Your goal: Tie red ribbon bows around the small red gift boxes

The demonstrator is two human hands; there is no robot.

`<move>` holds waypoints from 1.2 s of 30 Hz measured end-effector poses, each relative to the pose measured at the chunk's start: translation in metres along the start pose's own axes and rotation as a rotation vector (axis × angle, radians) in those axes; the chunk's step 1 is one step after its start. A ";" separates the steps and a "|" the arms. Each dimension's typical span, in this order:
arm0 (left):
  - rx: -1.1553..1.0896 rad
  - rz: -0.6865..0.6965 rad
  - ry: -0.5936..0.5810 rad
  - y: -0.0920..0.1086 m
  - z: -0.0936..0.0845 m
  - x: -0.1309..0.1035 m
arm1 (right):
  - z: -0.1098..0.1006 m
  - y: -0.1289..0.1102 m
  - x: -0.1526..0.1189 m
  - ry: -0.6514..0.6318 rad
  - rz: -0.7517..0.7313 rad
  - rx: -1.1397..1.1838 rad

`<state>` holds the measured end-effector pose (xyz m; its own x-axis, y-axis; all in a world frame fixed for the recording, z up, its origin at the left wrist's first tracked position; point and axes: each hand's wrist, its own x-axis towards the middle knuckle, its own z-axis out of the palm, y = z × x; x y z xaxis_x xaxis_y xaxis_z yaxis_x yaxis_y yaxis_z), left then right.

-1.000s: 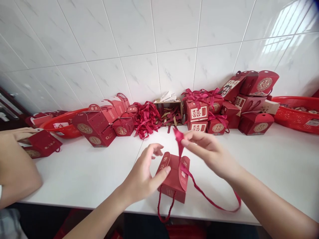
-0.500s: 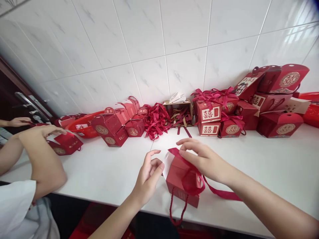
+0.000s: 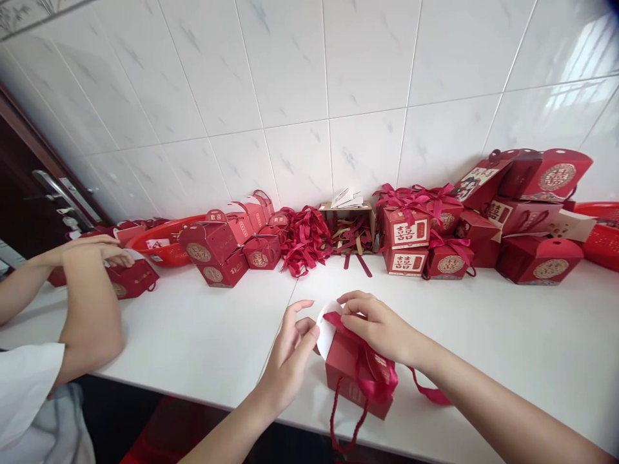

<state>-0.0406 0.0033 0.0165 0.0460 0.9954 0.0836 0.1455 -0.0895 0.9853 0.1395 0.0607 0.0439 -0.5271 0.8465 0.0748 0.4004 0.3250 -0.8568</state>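
Note:
A small red gift box (image 3: 351, 370) stands near the table's front edge, its rope handle (image 3: 348, 438) hanging over the edge. My left hand (image 3: 290, 354) is at its left side, thumb and fingers pinching the flap (image 3: 326, 328), whose white inner face shows. My right hand (image 3: 374, 322) is above the box, fingers closed on a dark red ribbon (image 3: 333, 319) near its end. The ribbon runs over the box, and a loose tail (image 3: 430, 392) trails to the right under my wrist.
Behind lie a ribbon heap (image 3: 307, 238), an open carton (image 3: 353, 225) of strips, and stacked red boxes (image 3: 406, 229) with bows. More boxes (image 3: 541, 264) stand right, others (image 3: 217, 248) left. A red basket (image 3: 164, 241) sits near a co-worker's arms (image 3: 91, 309).
My right hand has brought the ribbon end down and left, against the flap. My left hand stays at the flap. The co-worker's hands have moved down over their box.

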 end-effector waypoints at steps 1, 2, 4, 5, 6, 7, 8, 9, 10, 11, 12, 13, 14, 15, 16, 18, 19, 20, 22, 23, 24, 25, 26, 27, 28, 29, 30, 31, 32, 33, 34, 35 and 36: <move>-0.006 0.003 -0.004 0.000 0.000 -0.001 | 0.001 0.000 0.001 0.004 0.002 -0.007; -0.010 0.005 -0.006 -0.001 0.001 -0.001 | 0.001 0.001 0.002 0.006 0.003 -0.012; -0.010 0.005 -0.005 -0.001 0.001 -0.002 | 0.002 0.002 0.003 -0.003 -0.005 -0.024; -0.012 0.005 -0.007 -0.001 0.001 -0.002 | 0.003 0.003 0.004 -0.012 -0.014 -0.032; -0.018 0.007 -0.013 -0.001 0.000 -0.001 | 0.003 0.003 0.004 -0.023 -0.024 -0.040; -0.028 0.009 -0.022 -0.001 -0.001 0.001 | 0.003 0.004 0.005 -0.034 -0.036 -0.049; -0.039 0.007 -0.039 -0.001 -0.001 0.003 | 0.003 0.004 0.005 -0.041 -0.046 -0.057; -0.049 0.002 -0.060 0.000 -0.002 0.006 | 0.003 0.003 0.006 -0.045 -0.054 -0.064; -0.053 -0.004 -0.079 0.001 -0.002 0.010 | 0.003 0.003 0.006 -0.046 -0.058 -0.069; -0.050 -0.006 -0.094 0.002 -0.002 0.014 | 0.003 0.002 0.007 -0.046 -0.062 -0.071; -0.041 -0.005 -0.105 0.003 -0.001 0.018 | 0.003 0.001 0.007 -0.045 -0.067 -0.073; -0.026 0.002 -0.110 0.005 -0.001 0.022 | 0.003 0.001 0.007 -0.047 -0.073 -0.074; -0.002 0.014 -0.112 0.006 0.000 0.025 | 0.002 0.000 0.006 -0.046 -0.078 -0.073; 0.033 0.026 -0.111 0.007 -0.001 0.029 | 0.001 0.000 0.005 -0.039 -0.081 -0.072; 0.088 0.034 -0.106 0.007 -0.003 0.032 | -0.001 0.000 0.003 -0.016 -0.081 -0.072; 0.321 0.021 -0.086 0.003 -0.013 0.037 | -0.009 0.002 -0.005 0.089 -0.094 -0.086; 0.469 0.003 -0.067 -0.001 -0.021 0.039 | -0.015 0.004 -0.012 0.160 -0.111 -0.103; 0.637 -0.020 -0.044 -0.005 -0.031 0.040 | -0.022 0.006 -0.019 0.229 -0.129 -0.125; 0.814 -0.060 0.014 -0.015 -0.052 0.043 | -0.036 0.013 -0.036 0.314 -0.120 -0.166; 0.863 -0.070 0.048 -0.020 -0.061 0.044 | -0.042 0.017 -0.045 0.318 -0.082 -0.179; 0.891 -0.071 0.081 -0.024 -0.067 0.044 | -0.047 0.022 -0.052 0.295 -0.028 -0.182; 0.906 -0.053 0.102 -0.026 -0.070 0.045 | -0.049 0.027 -0.059 0.252 0.031 -0.174; 0.890 -0.020 0.107 -0.027 -0.069 0.045 | -0.050 0.032 -0.063 0.197 0.079 -0.156; 0.834 0.018 0.095 -0.027 -0.064 0.046 | -0.049 0.038 -0.066 0.136 0.111 -0.128; 0.741 0.050 0.068 -0.026 -0.057 0.046 | -0.046 0.042 -0.068 0.078 0.129 -0.089; 0.621 0.072 0.029 -0.023 -0.047 0.046 | -0.042 0.047 -0.069 0.024 0.145 -0.037; 0.486 0.079 -0.017 -0.020 -0.035 0.046 | -0.037 0.050 -0.069 -0.026 0.159 0.026; 0.358 0.067 -0.065 -0.017 -0.024 0.045 | -0.032 0.053 -0.068 -0.068 0.173 0.096; 0.257 0.044 -0.111 -0.015 -0.013 0.044 | -0.027 0.055 -0.068 -0.103 0.186 0.170; 0.186 0.024 -0.150 -0.014 -0.003 0.042 | -0.023 0.056 -0.068 -0.133 0.201 0.245; 0.144 0.010 -0.181 -0.014 0.004 0.040 | -0.020 0.057 -0.069 -0.154 0.217 0.317; 0.126 -0.003 -0.198 -0.015 0.011 0.038 | -0.019 0.059 -0.069 -0.166 0.238 0.380; 0.124 -0.016 -0.207 -0.017 0.015 0.036 | -0.018 0.061 -0.070 -0.166 0.260 0.432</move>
<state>-0.0268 0.0399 0.0006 0.2425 0.9699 0.0235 0.2676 -0.0901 0.9593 0.2144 0.0286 -0.0039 -0.5772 0.7864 -0.2199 0.2065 -0.1200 -0.9711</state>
